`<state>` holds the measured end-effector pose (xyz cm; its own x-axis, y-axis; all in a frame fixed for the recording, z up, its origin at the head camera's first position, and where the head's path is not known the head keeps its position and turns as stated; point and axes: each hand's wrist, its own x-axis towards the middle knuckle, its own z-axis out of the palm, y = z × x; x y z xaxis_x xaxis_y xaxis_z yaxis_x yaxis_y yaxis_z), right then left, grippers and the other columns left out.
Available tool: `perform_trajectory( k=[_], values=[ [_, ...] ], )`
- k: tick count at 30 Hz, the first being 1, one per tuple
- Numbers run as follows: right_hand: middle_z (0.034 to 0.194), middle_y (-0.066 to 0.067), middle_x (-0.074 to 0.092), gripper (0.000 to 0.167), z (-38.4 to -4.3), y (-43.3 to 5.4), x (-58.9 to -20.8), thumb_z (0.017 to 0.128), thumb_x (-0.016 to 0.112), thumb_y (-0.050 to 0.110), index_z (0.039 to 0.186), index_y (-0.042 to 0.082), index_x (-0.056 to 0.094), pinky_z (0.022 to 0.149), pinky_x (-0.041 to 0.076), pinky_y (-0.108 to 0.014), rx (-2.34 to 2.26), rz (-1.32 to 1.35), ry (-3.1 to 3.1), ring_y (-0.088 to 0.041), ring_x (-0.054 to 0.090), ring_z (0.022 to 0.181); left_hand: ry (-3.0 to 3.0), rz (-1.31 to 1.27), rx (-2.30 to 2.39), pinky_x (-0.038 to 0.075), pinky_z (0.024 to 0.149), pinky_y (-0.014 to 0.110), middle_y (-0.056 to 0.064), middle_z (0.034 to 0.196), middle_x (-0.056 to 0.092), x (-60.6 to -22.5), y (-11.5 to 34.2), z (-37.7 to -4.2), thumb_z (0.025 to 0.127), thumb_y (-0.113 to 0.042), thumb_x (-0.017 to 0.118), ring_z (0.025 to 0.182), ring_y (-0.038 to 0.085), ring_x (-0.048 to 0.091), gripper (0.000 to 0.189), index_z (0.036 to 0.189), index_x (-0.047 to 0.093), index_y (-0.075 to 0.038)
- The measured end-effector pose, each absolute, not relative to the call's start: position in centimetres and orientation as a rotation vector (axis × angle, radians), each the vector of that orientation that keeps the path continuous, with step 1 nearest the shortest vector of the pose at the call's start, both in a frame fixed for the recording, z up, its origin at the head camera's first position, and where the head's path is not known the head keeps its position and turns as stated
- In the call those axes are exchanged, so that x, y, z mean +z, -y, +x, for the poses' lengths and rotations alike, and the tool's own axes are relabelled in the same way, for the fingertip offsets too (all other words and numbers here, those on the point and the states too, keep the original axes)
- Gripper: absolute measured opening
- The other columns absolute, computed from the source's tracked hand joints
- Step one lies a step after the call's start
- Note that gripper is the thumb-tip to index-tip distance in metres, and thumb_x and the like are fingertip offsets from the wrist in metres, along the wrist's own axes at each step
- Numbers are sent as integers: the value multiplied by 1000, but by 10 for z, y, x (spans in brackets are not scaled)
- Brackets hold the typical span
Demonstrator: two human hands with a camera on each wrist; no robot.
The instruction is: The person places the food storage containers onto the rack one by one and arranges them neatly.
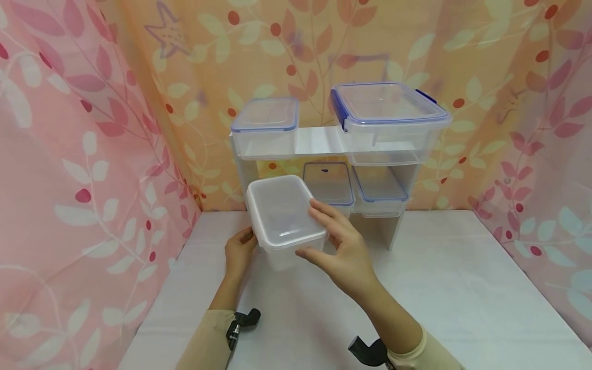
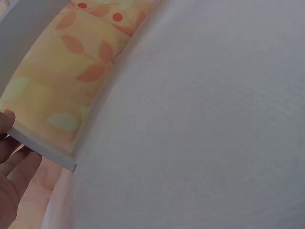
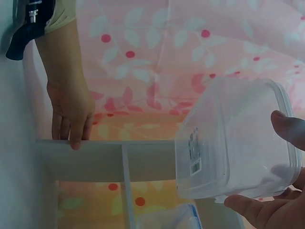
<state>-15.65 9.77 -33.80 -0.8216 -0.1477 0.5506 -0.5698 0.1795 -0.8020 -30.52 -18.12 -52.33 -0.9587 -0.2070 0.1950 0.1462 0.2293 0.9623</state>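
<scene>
A clear plastic food container (image 1: 284, 259) with a frosted white lid (image 1: 282, 210) is tilted in front of the white shelf unit (image 1: 319, 140). My right hand (image 1: 347, 254) grips it by its right side, thumb at the near edge and fingers over the lid. In the right wrist view the container (image 3: 248, 143) bears a small printed label with a barcode. My left hand (image 1: 240, 253) pinches the front edge of the shelf's left side panel (image 2: 45, 149), thumb on one face and fingers on the other. The container hides part of that panel in the head view.
On the shelf top stand a blue-rimmed container (image 1: 264, 128) at left and a larger one (image 1: 393, 126) with blue clips at right. Two more blue-rimmed containers, one in the middle (image 1: 328, 182) and one at right (image 1: 380, 190), sit below. Patterned curtains (image 1: 92, 205) enclose the white-covered table (image 1: 453, 288).
</scene>
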Motion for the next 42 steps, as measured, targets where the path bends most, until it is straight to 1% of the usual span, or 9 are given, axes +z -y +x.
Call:
perform_trajectory(
  k=[5, 8, 12, 19, 25, 29, 32, 34, 42],
  values=[
    [153, 7, 51, 75, -169, -84, -342, 73, 94, 10, 141, 8, 62, 110, 46, -39, 1641, 635, 2123, -18, 47, 140, 2238, 72, -1786, 59, 94, 37, 12, 122, 74, -522, 180, -306, 94, -26, 74, 115, 24, 70, 40, 128, 71, -5],
    [152, 7, 51, 75, -176, -78, -344, 73, 94, 10, 141, 7, 62, 112, 44, -38, 1653, 602, 2118, -17, 47, 140, 2245, 87, -1771, 58, 96, 42, 13, 122, 74, -520, 180, -304, 94, -23, 72, 115, 26, 70, 38, 128, 70, -5],
    [152, 6, 52, 75, -185, -69, -347, 73, 93, 10, 140, 4, 62, 112, 45, -36, 1683, 570, 2094, -17, 48, 139, 2252, 92, -1761, 57, 97, 43, 14, 123, 73, -519, 180, -303, 96, -22, 70, 116, 27, 69, 36, 127, 71, -4],
    [151, 5, 51, 75, -194, -53, -352, 74, 93, 9, 141, 3, 60, 110, 47, -35, 1689, 531, 2070, -17, 49, 139, 2252, 101, -1735, 59, 93, 41, 13, 121, 74, -520, 180, -304, 95, -25, 71, 112, 26, 71, 35, 124, 73, -6],
    [152, 4, 51, 76, -198, -41, -358, 74, 93, 11, 142, 3, 60, 112, 45, -33, 1611, 486, 2065, -17, 47, 141, 2256, 114, -1693, 60, 87, 35, 14, 117, 75, -521, 180, -306, 95, -19, 70, 108, 26, 72, 32, 123, 73, -4],
    [152, 2, 52, 76, -199, -36, -362, 74, 93, 12, 142, 3, 60, 114, 43, -34, 1547, 480, 2069, -16, 46, 143, 2269, 111, -1664, 61, 86, 38, 14, 116, 76, -521, 180, -304, 95, -15, 68, 107, 27, 73, 29, 122, 74, -6],
    [152, 1, 52, 75, -201, -33, -364, 74, 93, 12, 142, 4, 60, 113, 44, -35, 1559, 492, 2060, -16, 46, 142, 2295, 110, -1612, 60, 84, 42, 13, 115, 76, -520, 181, -303, 95, -14, 66, 105, 27, 72, 28, 120, 76, -9],
    [152, 0, 52, 75, -201, -31, -365, 74, 93, 12, 142, 4, 60, 113, 44, -35, 1567, 491, 2057, -17, 47, 142, 2312, 114, -1570, 60, 82, 41, 13, 114, 77, -520, 182, -303, 95, -14, 65, 104, 27, 72, 27, 119, 76, -9],
    [151, -2, 54, 75, -201, -25, -371, 74, 93, 14, 141, 3, 61, 115, 43, -37, 1545, 453, 2053, -18, 48, 141, 2320, 135, -1495, 55, 73, 31, 14, 106, 78, -518, 179, -302, 91, -10, 66, 94, 27, 72, 24, 111, 78, -7]
  ],
)
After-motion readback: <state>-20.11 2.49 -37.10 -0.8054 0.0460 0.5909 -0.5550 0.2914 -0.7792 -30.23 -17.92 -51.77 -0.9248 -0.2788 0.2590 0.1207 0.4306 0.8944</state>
